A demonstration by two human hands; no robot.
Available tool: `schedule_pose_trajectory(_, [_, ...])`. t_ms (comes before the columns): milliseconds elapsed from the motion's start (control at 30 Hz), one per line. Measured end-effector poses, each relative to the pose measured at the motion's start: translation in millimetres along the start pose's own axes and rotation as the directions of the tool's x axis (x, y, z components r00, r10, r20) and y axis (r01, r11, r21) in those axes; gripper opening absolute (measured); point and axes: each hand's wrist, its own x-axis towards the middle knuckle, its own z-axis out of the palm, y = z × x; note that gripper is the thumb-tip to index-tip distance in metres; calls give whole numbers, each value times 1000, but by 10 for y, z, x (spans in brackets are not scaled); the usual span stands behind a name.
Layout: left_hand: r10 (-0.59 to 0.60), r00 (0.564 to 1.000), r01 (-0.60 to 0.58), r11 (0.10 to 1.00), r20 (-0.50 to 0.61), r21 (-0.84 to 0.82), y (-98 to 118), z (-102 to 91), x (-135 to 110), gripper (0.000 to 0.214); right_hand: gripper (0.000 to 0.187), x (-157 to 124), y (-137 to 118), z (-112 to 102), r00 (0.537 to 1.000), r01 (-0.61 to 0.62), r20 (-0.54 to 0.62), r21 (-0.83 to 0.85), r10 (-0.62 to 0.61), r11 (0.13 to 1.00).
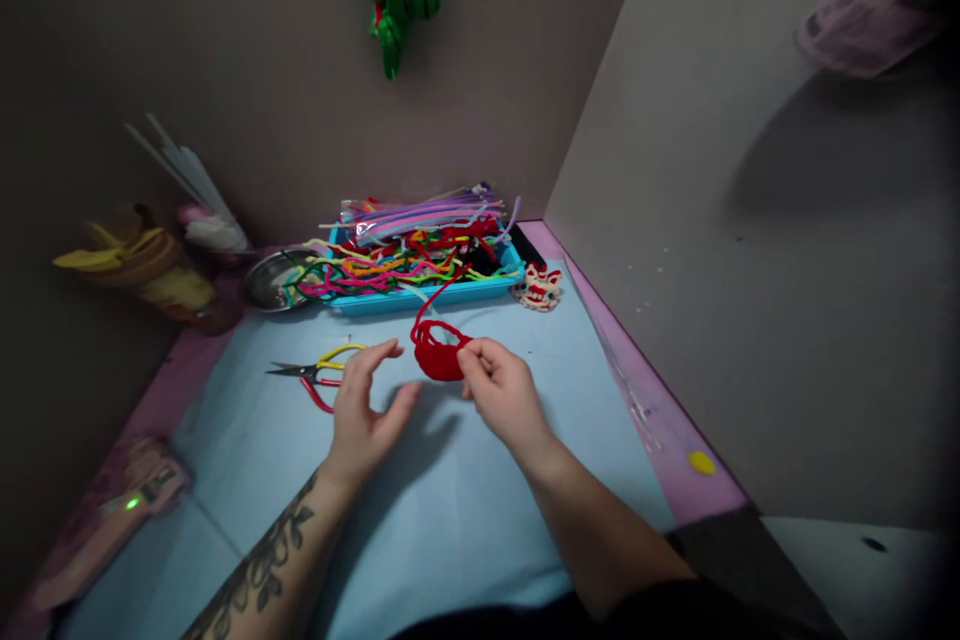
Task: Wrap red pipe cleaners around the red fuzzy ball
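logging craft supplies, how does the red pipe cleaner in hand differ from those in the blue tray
The red pipe cleaner is wound into a small bundle; the tray pipe cleaners lie long and tangled. The red pipe cleaner is pinched by the right hand; the tray pipe cleaners rest untouched in the blue tray. The red pipe cleaner is one colour; the tray pipe cleaners many. Both are thin stems.

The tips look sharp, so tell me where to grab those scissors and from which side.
Take the scissors by the yellow and red handle loops, coming from the right: they lie flat on the mat with blades pointing left and loops beside the left hand; the right hand pinches a red pipe cleaner.
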Motion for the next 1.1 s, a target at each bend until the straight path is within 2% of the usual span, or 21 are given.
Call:
schedule_pose_trajectory(67, [30,992,-29,999,123,-14,-4,-8,31,57,22,-34,-11,12,999,44,33,-63,-42,997])
schedule_pose_trajectory(233, [-119,979,147,975,165,-164,-41,-22,86,78,21,-69,26,45,994,67,93,-104,-58,992])
schedule_pose_trajectory(333, [-157,954,230,930,257,-287,-27,-46,94,85,21,-74,55,56,992,62,113,-119,-49,991])
schedule_pose_trajectory(467, [-226,912,351,862,341,-365,42,-51,74,84,21,-87,76,74,992,82,108,-156,-66,984])
schedule_pose_trajectory(600, [-283,901,397,843,329,-362,99,-49,72,73,20,-74,104,68,993,102,74,-165,-91,981])
schedule_pose_trajectory(667, [-311,901,418,808,303,-414,94,-56,97,68,22,-37,123,50,998,56,44,-82,-52,995])
schedule_pose_trajectory(733, [-345,896,442,743,278,-503,63,-65,135,68,25,16,131,25,999,-18,44,107,14,994])
schedule_pose_trajectory(800, [-389,886,461,678,253,-573,25,-72,175,69,33,66,124,-3,992,-68,119,311,32,948])
schedule_pose_trajectory(867, [-421,879,465,662,222,-587,1,-74,200,69,45,93,112,-25,977,-46,210,394,-41,918])
schedule_pose_trajectory(933, [-411,889,451,700,204,-554,5,-69,198,71,49,89,110,-33,973,79,187,290,-138,954])
schedule_pose_trajectory(1000, [-382,897,440,745,222,-501,35,-57,173,77,33,65,122,-21,967,247,54,37,-249,968])
schedule_pose_trajectory(1033, [-369,898,440,758,241,-481,55,-50,156,80,26,53,132,-9,951,309,9,-106,-310,945])
schedule_pose_trajectory(1100, [-357,893,447,766,273,-463,88,-35,129,85,27,40,154,16,918,382,20,-324,-397,866])
